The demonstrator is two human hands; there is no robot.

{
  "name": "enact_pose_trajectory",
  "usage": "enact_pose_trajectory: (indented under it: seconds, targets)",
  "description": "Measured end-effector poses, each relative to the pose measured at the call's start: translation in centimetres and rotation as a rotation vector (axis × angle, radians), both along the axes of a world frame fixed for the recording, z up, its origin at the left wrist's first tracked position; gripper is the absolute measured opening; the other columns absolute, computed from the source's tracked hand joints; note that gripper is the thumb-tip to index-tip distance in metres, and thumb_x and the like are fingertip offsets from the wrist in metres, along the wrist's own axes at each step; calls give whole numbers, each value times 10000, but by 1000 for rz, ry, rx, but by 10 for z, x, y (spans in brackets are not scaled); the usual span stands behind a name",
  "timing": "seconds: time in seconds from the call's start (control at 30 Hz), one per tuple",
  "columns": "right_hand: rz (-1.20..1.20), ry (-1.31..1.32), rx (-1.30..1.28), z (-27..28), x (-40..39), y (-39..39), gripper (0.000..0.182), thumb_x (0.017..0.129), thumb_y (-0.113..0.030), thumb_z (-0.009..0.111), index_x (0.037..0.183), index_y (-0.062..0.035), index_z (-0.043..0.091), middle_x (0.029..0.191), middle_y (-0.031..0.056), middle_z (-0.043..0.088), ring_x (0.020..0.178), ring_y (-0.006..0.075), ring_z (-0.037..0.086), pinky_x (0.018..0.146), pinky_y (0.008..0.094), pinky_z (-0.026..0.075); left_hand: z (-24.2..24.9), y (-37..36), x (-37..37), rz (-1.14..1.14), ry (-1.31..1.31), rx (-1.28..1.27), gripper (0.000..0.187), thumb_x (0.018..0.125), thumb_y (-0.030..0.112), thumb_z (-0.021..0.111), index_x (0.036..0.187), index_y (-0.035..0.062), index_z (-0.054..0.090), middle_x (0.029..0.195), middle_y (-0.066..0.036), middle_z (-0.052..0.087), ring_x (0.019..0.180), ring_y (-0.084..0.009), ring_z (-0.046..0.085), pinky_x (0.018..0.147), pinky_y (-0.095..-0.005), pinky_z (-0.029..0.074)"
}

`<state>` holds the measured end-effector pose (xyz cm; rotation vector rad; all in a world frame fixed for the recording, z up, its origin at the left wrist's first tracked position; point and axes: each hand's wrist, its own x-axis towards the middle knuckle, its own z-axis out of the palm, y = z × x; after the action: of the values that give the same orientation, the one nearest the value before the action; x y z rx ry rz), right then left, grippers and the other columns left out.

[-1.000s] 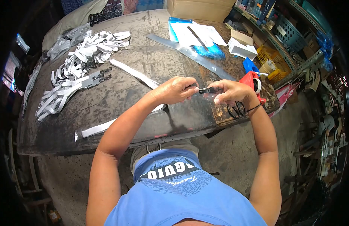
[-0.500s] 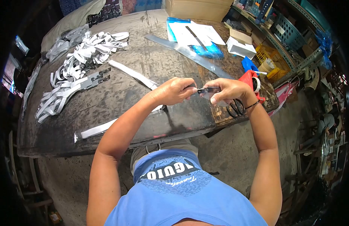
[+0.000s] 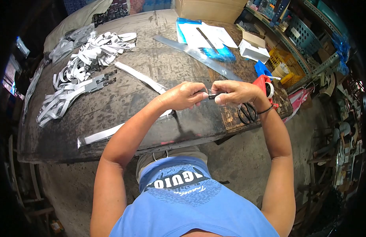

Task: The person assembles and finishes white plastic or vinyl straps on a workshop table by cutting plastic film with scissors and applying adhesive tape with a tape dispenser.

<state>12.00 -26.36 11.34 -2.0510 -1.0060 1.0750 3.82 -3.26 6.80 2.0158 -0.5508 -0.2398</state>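
At the table's front, my left hand (image 3: 187,94) and my right hand (image 3: 235,93) are close together, fingers pinched. Between their fingertips is a small black piece (image 3: 212,96), perhaps a buckle; most of it is covered by the fingers. A white strap (image 3: 139,76) lies on the table and passes behind my left forearm. Nearer the front edge, a flat white strip in clear plastic (image 3: 102,136) extends out from under that arm. Beside my right wrist are black-handled scissors (image 3: 247,113) and a red tape dispenser (image 3: 263,83).
A heap of white straps (image 3: 86,59) lies on the table's left, with grey and black ends (image 3: 97,83) on several. Farther back are a long clear plastic strip (image 3: 199,57), papers (image 3: 226,35), a small white box (image 3: 253,49) and a large carton (image 3: 210,10). Shelves line the right.
My right fingers have curled in and closed over the dark piece, which showed longer before. My right hand has shifted slightly left, nearer to my left hand.
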Motion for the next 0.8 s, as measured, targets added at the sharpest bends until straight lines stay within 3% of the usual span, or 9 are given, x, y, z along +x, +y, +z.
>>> enact_pose_trajectory:
  seconds: [0.07, 0.2, 0.27, 0.4, 0.47, 0.57, 0.6, 0.67, 0.8]
  targets:
    - [-73, 58, -15, 9, -10, 6, 322, 935, -325, 615, 1073, -57, 501, 815, 13, 557, 635, 57, 529, 460, 209, 410, 0, 0, 0, -18, 14, -1, 242, 987, 257, 536, 1032, 25, 590, 735, -55, 640, 597, -104, 598, 564, -279, 494]
    - [-95, 18, 27, 2, -7, 5, 244, 956, -276, 575, 1052, -57, 528, 805, 12, 561, 625, 57, 532, 472, 200, 422, 2, 3, -1, -4, 39, -20, 244, 985, 265, 540, 1022, 29, 590, 735, -54, 639, 598, -101, 596, 566, -277, 494]
    - [-155, 53, 114, -1, -8, 4, 217, 960, -264, 566, 1023, -57, 549, 787, 7, 562, 610, 58, 534, 483, 191, 431, -1, 3, 0, -8, 59, -75, 279, 974, 279, 562, 917, 6, 563, 733, -73, 642, 605, -128, 612, 565, -306, 502]
    - [-177, -50, 165, -4, -20, 7, 183, 970, -226, 548, 1022, -51, 552, 750, -7, 550, 597, 55, 531, 484, 191, 420, -2, 4, 0, -9, 51, -105, 290, 970, 293, 573, 946, 5, 548, 742, -83, 642, 603, -126, 609, 561, -295, 497]
    - [-185, -179, 229, -6, -23, 9, 210, 955, -242, 545, 963, -35, 580, 752, 35, 592, 671, 108, 569, 582, 268, 465, -2, 4, 0, -18, 68, -118, 309, 961, 309, 581, 1000, 7, 530, 764, -94, 643, 610, -126, 608, 564, -294, 492]
    - [-184, -293, 241, -6, -28, 13, 215, 956, -236, 546, 949, -23, 579, 760, 50, 604, 714, 132, 577, 646, 301, 466, 2, 5, -1, -33, 117, -113, 243, 965, 250, 552, 1036, 20, 518, 805, -79, 613, 659, -128, 602, 598, -296, 492]
    - [-181, -296, 241, -6, -29, 13, 215, 956, -236, 546, 949, -23, 579, 760, 50, 604, 714, 132, 577, 646, 301, 466, 1, 6, 0, -32, 114, -113, 243, 965, 250, 552, 1036, 20, 518, 805, -79, 613, 659, -128, 602, 598, -296, 492]
    - [-177, -351, 276, -8, -30, 15, 160, 975, -191, 553, 944, -36, 576, 728, -12, 552, 578, 49, 497, 500, 221, 409, -3, 7, 4, -44, 178, -156, 226, 957, 208, 528, 1062, 9, 503, 824, -94, 613, 676, -140, 607, 616, -300, 494]
    - [-194, -356, 310, -11, -29, 15, 151, 968, -176, 563, 945, -27, 578, 711, -14, 540, 603, 48, 485, 527, 229, 402, -7, 7, 3, -39, 139, -162, 225, 930, 185, 477, 1058, 2, 513, 803, -118, 658, 636, -166, 628, 636, -340, 505]
